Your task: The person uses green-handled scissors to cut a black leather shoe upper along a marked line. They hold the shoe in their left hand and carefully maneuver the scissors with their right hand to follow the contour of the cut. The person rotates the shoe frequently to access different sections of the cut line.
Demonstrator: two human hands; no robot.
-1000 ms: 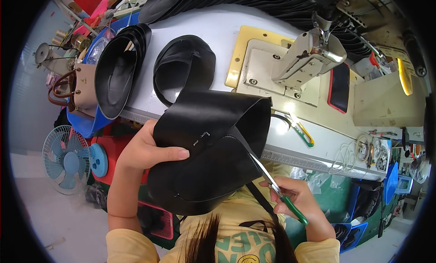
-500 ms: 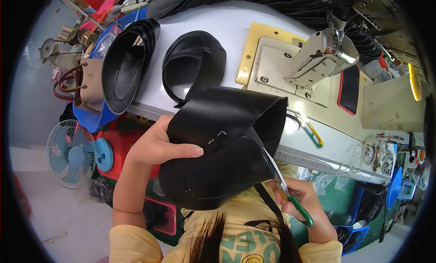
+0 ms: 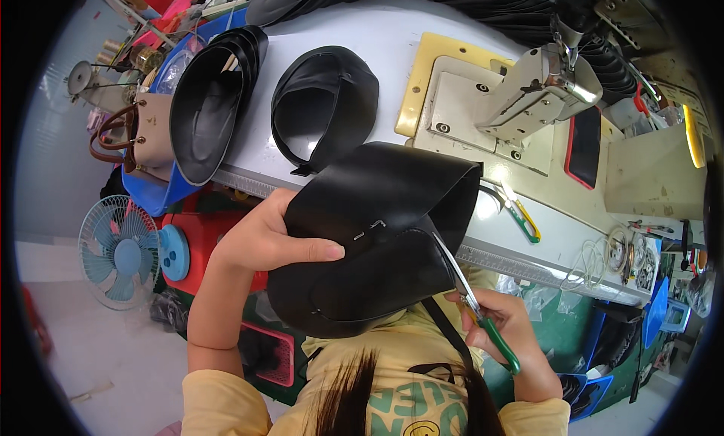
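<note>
My left hand [image 3: 275,236] is closed on a curved black leather-like piece [image 3: 385,183], thumb on its outer face and fingers hidden behind. Near that thumb, short pale marks like staples or thread show on the surface. In my right hand [image 3: 499,314] is a pair of scissors with green handles [image 3: 498,345]. Their blades reach up to the stitched edge of the flap on the piece's right side. The blade tips are against the black material, and I cannot tell whether they cut it. A thin black strap hangs between the piece and my right hand.
A ring-shaped black piece [image 3: 324,104] and a nested stack of black pieces [image 3: 207,112] stand on the white table. The sewing machine [image 3: 520,97] is behind right, with a red-edged phone [image 3: 583,146] and yellow-green thread snips [image 3: 522,216]. A blue fan [image 3: 121,255] stands left.
The black piece has shifted slightly right and up, along with my left hand. The scissors stay at the flap's edge, their blades a little closer together.
</note>
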